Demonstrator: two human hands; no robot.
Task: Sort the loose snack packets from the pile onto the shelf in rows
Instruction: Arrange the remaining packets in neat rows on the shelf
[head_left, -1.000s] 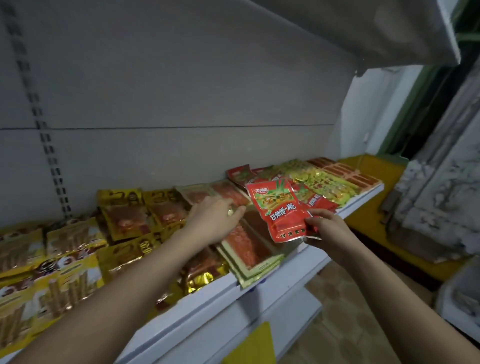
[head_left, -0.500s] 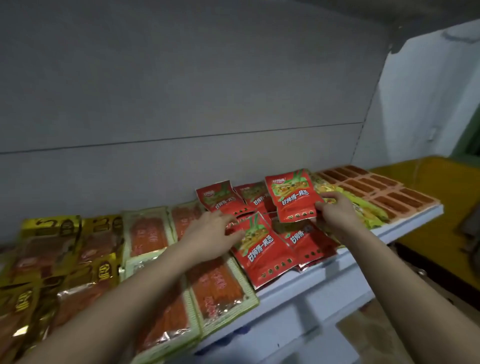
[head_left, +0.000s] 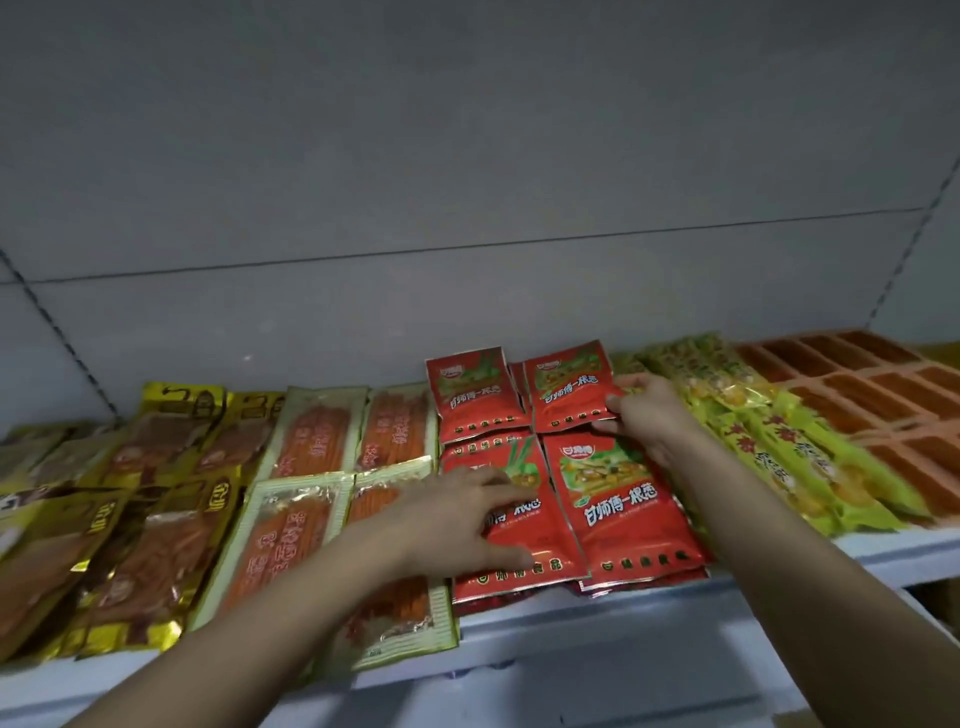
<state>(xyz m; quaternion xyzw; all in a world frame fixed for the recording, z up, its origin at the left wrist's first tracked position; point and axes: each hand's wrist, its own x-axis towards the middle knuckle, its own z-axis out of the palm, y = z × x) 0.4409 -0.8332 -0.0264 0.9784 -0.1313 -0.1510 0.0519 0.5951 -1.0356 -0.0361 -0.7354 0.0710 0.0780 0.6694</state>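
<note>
Nearest the front lip of the shelf (head_left: 649, 613), the left hand (head_left: 457, 519) lies flat with spread fingers, pressing on the front left red packet (head_left: 511, 545) and holding nothing. Just beside it lies the front right red packet (head_left: 623, 514), which seems to top a small stack, though the blur at its lower edge makes that hard to confirm. Farther in, the right hand (head_left: 649, 415) pinches the right edge of the back right red packet (head_left: 569, 387), setting it down next to the back left red packet (head_left: 475, 392). The red packets thus form two rows of two. To the left, orange packets (head_left: 311, 431) and gold packets (head_left: 156, 493) already lie in rows; to the right, green packets (head_left: 779, 441) and brown packets (head_left: 883, 395) do too. No loose pile shows, so the sorting looks close to finished, apart from squaring the reds.
</note>
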